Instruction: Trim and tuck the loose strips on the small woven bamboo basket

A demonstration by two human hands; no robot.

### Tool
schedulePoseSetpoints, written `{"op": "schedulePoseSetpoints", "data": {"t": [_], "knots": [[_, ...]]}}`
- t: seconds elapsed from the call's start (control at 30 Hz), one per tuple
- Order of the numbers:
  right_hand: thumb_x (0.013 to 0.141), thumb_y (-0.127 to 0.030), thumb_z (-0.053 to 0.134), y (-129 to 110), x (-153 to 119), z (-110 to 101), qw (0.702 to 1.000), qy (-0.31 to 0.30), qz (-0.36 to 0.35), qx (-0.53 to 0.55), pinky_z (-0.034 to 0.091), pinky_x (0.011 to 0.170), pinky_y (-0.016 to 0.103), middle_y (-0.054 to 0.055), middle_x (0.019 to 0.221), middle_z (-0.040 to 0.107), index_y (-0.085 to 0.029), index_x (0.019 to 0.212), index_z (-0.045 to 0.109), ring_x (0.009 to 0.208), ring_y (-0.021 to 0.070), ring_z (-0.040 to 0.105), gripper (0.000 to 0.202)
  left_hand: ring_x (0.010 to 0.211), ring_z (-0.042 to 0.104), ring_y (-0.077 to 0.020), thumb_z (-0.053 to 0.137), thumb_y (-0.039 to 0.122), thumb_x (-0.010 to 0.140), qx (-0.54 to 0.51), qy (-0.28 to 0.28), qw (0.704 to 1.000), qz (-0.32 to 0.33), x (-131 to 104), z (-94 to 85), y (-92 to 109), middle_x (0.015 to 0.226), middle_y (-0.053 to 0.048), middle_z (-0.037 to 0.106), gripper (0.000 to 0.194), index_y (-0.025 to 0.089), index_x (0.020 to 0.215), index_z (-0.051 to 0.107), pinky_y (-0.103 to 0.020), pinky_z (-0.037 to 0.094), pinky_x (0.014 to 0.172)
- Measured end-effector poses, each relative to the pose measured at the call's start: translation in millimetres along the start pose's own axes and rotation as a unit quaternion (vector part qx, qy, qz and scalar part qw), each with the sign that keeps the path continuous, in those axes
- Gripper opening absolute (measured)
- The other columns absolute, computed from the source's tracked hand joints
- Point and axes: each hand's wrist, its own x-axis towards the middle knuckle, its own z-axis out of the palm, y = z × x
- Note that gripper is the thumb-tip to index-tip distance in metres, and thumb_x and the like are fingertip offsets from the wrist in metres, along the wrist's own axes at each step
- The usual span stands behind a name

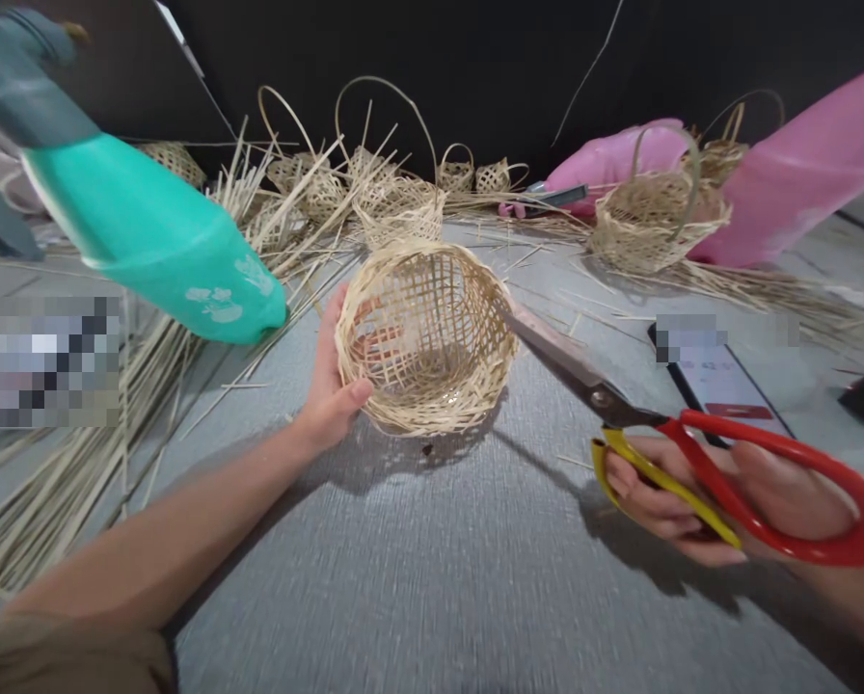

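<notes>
Two grips are engaged: we clamp the woven basket (432,416) by its side over the worktop (439,569) with the left grip (329,390) and the scissors (606,400) with the right grip (771,487), risking nicked weave if the basket shifts against the blade tips.

Left sleeve (77,655): muted olive-brown cloth, matte, looks loose, soft creases, ends near the elbow. Only its lower part is in frame, bottom-left corner. Left forearm (186,530) bare from the hem down, slim, tapering to the wrist. Left hand (331,400) bare, thumbnail (364,387) short; my other fingers are mostly hidden. Right hand (670,496) bare too, slender fingers, partly covered. Right forearm (855,602): bare where it shows, cut off by the frame edge.
</notes>
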Motion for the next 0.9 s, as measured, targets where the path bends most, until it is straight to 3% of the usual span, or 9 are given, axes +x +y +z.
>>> {"op": "schedulePoseSetpoints", "data": {"t": [0.1,0.2,0.37,0.6,0.73,0.9], "knots": [[0.077,-0.083,0.055,6.2,4.4,-3.3,0.999,-0.005,0.024,0.036,0.025,0.034,0.013,-0.003,0.075,0.035,-0.026,0.106,0.066,0.058,0.0094,0.023,0.065,0.158,0.013,-0.0371,0.079,0.052,0.076,0.026,-0.009,1.000,0.012,-1.3,-0.6,0.7,0.165,0.001,0.029,0.084,0.041,0.151,0.041,-0.055,0.024,0.129],[0.079,-0.083,0.054,11.3,6.9,-9.4,0.998,-0.004,0.026,0.059,0.032,0.038,0.012,-0.003,0.077,0.036,-0.027,0.111,0.068,0.058,0.0080,0.024,0.066,0.157,0.015,-0.0384,0.079,0.053,0.075,0.045,-0.019,0.998,0.031,-3.2,-1.0,1.3,0.165,0.003,0.029,0.086,0.045,0.151,0.040,-0.058,0.025,0.128],[0.087,-0.077,0.047,18.8,5.4,-12.1,0.997,-0.022,-0.022,0.077,0.043,0.039,0.014,-0.003,0.077,0.036,-0.027,0.114,0.069,0.056,0.0076,0.026,0.061,0.157,0.017,-0.0384,0.078,0.050,0.076,0.072,-0.034,0.995,0.061,-4.7,-3.1,-0.7,0.161,-0.004,0.035,0.091,0.039,0.155,0.036,-0.060,0.018,0.128],[0.079,-0.080,0.058,9.0,10.6,1.0,0.996,0.007,0.024,0.083,0.046,0.041,0.013,-0.003,0.073,0.038,-0.026,0.104,0.071,0.054,0.0066,0.029,0.061,0.151,0.029,-0.0404,0.080,0.053,0.069,0.114,-0.043,0.983,0.138,-4.0,-8.5,-9.6,0.161,-0.006,0.033,0.097,0.035,0.154,0.037,-0.056,0.033,0.121],[0.077,-0.079,0.061,8.2,10.0,3.0,0.996,0.015,0.032,0.085,0.050,0.042,0.016,-0.004,0.072,0.038,-0.026,0.104,0.070,0.054,0.0071,0.029,0.060,0.150,0.030,-0.0389,0.082,0.052,0.067,0.127,-0.021,0.977,0.169,-2.1,-8.1,-9.2,0.158,-0.005,0.036,0.099,0.036,0.154,0.038,-0.054,0.029,0.123],[0.078,-0.079,0.060,12.3,10.3,0.3,0.993,0.019,0.026,0.111,0.048,0.040,0.015,-0.003,0.072,0.038,-0.025,0.103,0.072,0.054,0.0074,0.028,0.061,0.147,0.034,-0.0439,0.087,0.049,0.058,0.122,-0.015,0.978,0.171,-1.1,-7.7,-8.4,0.154,-0.003,0.039,0.102,0.040,0.150,0.043,-0.062,0.027,0.122]]}}
